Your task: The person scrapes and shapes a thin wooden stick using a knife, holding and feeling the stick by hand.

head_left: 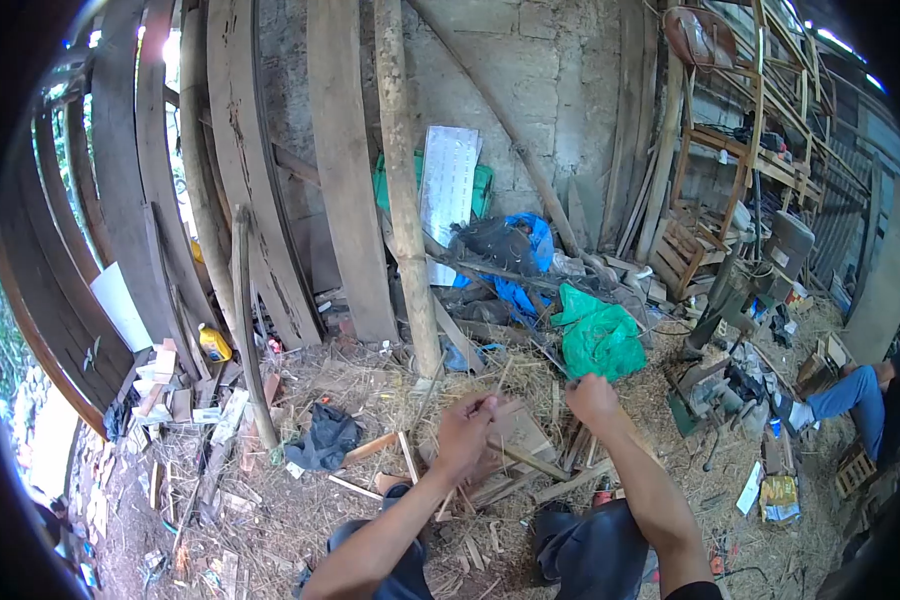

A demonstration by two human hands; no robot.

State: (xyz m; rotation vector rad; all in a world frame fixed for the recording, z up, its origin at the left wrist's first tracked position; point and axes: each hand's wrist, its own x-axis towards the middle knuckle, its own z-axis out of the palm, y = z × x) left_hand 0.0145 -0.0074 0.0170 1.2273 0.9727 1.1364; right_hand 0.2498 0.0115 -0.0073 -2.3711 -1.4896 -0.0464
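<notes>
My left hand (465,433) is raised in front of me, fingers pinched together at the tips. What they hold, if anything, is too small to make out. To its right, my right hand (593,400) is closed in a fist with its back towards me. A thin dark shaft seems to run up and left from that fist, but its kind cannot be told. Below and between the hands lies a flat wooden block (520,432), with a wooden stick (526,461) across its near side.
A leaning pole (402,190) rises ahead, beside tall planks (345,170). A green plastic bag (598,335) lies beyond my right hand. Black cloth (325,440) and a yellow bottle (213,343) are leftward. At right, another person's leg (848,397) shows near machinery (735,290). Wood scraps litter the ground.
</notes>
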